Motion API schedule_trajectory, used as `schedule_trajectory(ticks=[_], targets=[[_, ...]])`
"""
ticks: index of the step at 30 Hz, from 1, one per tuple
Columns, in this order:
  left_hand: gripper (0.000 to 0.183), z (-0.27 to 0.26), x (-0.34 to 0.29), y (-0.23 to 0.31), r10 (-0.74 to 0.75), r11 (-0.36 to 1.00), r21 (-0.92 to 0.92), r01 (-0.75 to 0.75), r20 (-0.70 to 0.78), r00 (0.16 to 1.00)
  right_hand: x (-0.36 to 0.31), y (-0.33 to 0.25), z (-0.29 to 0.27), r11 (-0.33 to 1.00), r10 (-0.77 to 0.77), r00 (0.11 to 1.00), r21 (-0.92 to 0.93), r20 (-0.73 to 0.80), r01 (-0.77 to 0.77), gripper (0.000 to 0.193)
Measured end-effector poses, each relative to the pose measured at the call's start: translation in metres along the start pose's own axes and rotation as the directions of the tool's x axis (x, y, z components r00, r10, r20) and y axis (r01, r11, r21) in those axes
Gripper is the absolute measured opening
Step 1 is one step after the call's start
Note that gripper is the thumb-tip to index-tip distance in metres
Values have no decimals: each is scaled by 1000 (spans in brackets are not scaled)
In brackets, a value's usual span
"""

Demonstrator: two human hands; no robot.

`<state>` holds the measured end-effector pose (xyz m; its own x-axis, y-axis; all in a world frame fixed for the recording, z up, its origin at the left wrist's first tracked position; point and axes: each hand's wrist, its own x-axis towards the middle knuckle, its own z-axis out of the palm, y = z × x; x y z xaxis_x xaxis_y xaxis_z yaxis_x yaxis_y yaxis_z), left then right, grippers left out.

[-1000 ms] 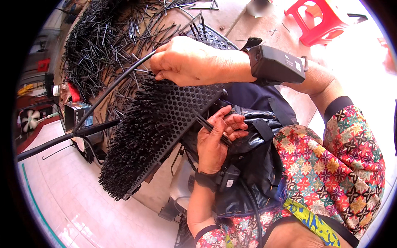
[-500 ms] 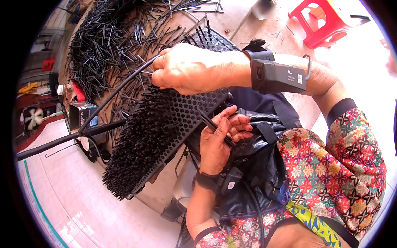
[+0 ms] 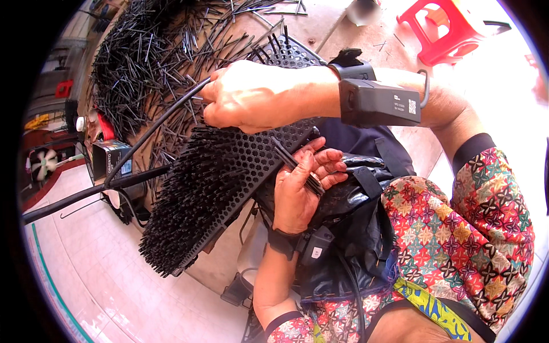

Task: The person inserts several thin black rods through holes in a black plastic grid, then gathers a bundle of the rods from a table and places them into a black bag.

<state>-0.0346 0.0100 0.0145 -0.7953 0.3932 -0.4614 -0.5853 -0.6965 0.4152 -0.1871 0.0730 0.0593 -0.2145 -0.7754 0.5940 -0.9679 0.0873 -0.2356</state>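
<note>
A black perforated brush board [image 3: 258, 157], dense with black bristles on its left part, lies slantwise before me; bare holes show on its right part. My left hand [image 3: 303, 183] is beside the board's near edge, palm up. Its thumb presses a small bunch of black bristles [image 3: 284, 153] against the fingers. Over the board's far part is my right hand [image 3: 246, 94], back upward and fingers curled closed. A dark rod [image 3: 154, 131] runs up to its fingers, but what they hold is hidden. Beyond the wrist, a few tufts [image 3: 273, 48] stand in the board.
A big heap of loose black bristles [image 3: 137, 74] covers the table's far left. A dark bar [image 3: 63, 204] crosses at left, near a small box [image 3: 108, 160]. A red plastic stool [image 3: 440, 34] stands at far right. A black sheet [image 3: 349, 228] covers my lap.
My right hand has shifted slightly left over the board. In my left hand the bristles have fanned apart a little, their tips closer to the board.
</note>
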Motion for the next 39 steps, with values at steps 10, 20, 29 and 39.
schedule_trajectory(ticks=[10,20,29,39], targets=[[25,-10,-9,-15,229,973,-4,-231,-103,968,-29,10,7,995,84,968,67,-237,-70,14],[27,-7,-11,-10,204,978,-21,-206,-64,977,-57,-32,-7,807,473,880,427,-51,-409,31],[30,11,-12,-5,244,960,135,-244,11,970,-70,-54,-25,425,577,724,619,378,-661,21],[29,13,-9,-2,267,948,216,-236,-127,955,-76,-46,-24,105,778,550,801,304,-590,14]])
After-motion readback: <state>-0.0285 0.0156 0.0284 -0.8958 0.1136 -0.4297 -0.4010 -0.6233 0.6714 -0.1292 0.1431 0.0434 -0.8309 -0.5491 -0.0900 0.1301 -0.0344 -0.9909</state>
